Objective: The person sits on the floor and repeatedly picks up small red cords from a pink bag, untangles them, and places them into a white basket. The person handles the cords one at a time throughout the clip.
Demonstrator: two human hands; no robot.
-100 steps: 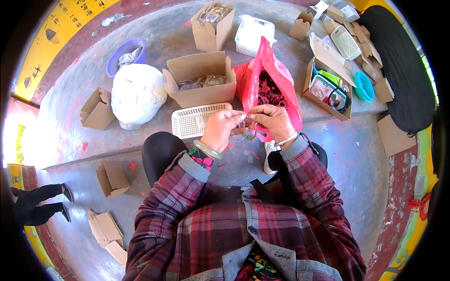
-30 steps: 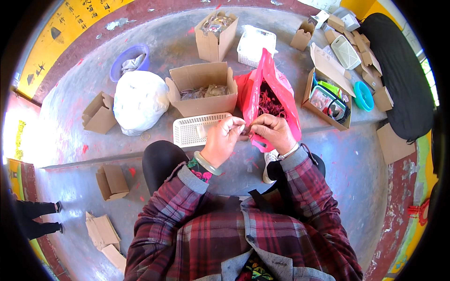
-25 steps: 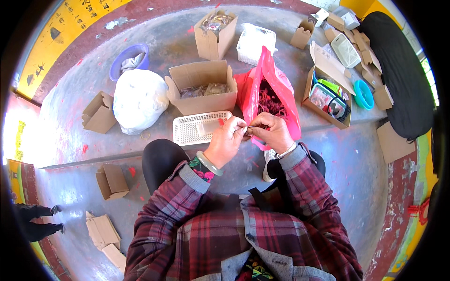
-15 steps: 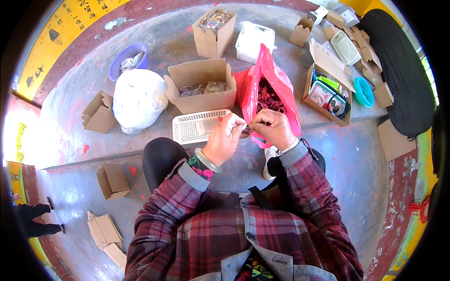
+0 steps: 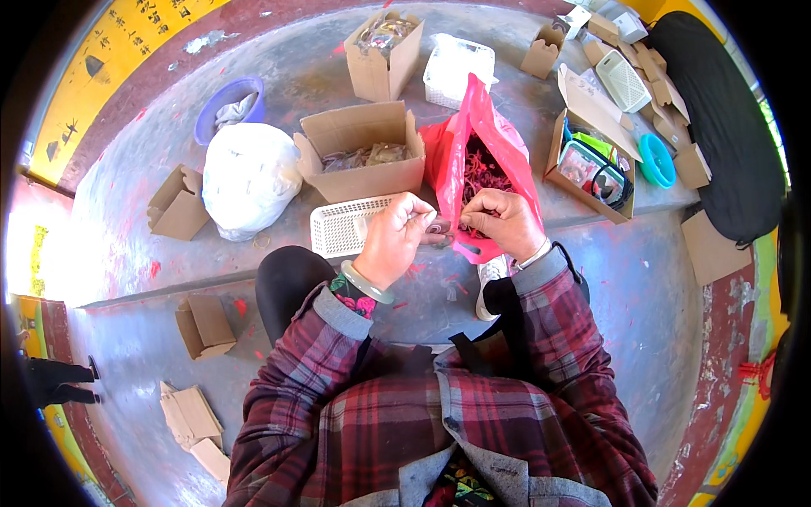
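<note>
My left hand [image 5: 390, 242], with a pale bangle at the wrist, has its thumb and fingers closed on a small dark flat piece [image 5: 438, 226] with a paler ring-shaped mark. Just right of it, my right hand [image 5: 509, 223] is closed in a pinch; whatever lies between its fingertips is too small to make out. Both hands are over the near side of a pink plastic bag [image 5: 461, 156], which stands open with dark red stringy pieces [image 5: 483, 173] inside. Partly behind my left hand lies a cream perforated basket [image 5: 334, 230].
Beyond the basket stands an open carton [image 5: 363, 180] holding clear packets. A stuffed white bag [image 5: 251, 182] and a purple basin [image 5: 228, 110] are at left. At right are a carton of mixed items [image 5: 589, 173] and a teal basin [image 5: 656, 160]. Another person's legs [image 5: 63, 380] show far left.
My hands have drawn apart, the left one moving left and the right one slightly right. The dark piece now shows more plainly in my left fingers. The other person's legs have shifted left.
</note>
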